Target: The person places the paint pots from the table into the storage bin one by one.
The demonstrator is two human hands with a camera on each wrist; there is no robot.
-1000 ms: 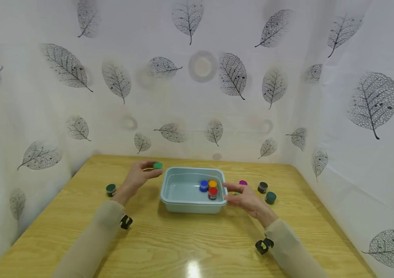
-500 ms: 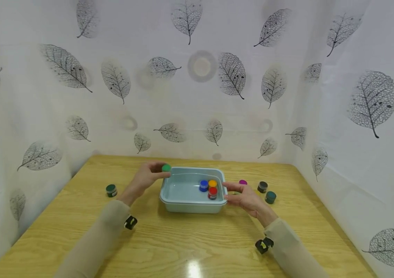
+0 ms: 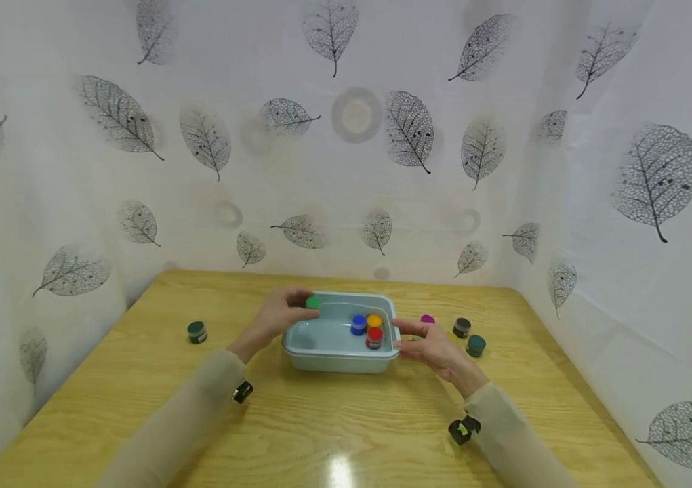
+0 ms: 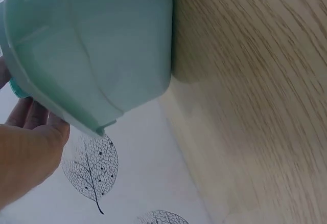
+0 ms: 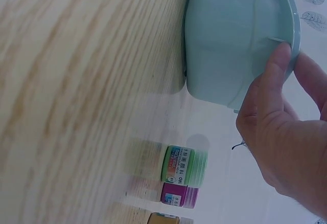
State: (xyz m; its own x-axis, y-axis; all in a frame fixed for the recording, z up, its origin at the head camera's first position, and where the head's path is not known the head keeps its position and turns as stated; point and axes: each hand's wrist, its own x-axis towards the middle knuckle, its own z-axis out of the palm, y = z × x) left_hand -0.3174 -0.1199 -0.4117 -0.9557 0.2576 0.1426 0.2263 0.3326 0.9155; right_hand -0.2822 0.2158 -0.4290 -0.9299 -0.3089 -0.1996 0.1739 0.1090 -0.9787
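A pale blue plastic basin (image 3: 339,364) stands on the wooden table between both hands. Inside it, toward the right, sit a blue-lidded paint jar (image 3: 358,325), an orange-lidded one (image 3: 374,321) and a red one (image 3: 373,338). My left hand (image 3: 277,316) pinches a green-lidded paint jar (image 3: 313,302) between thumb and fingers, above the basin's back left part. In the left wrist view the basin's wall hides most of that jar. My right hand (image 3: 437,351) grips the basin's right rim, thumb and fingers on either side of it in the right wrist view.
A dark green jar (image 3: 196,332) stands left of the basin. Beyond the right hand are a black jar (image 3: 461,327) and a teal jar (image 3: 476,346). Light green (image 5: 184,165), magenta (image 5: 179,195) and ochre (image 5: 162,219) jars stand near the basin's right side. A leaf-print curtain (image 3: 297,176) encloses the table.
The left hand has carried the green-lidded jar rightward, from outside the basin's left edge to over its inside. My right hand keeps its hold on the rim.
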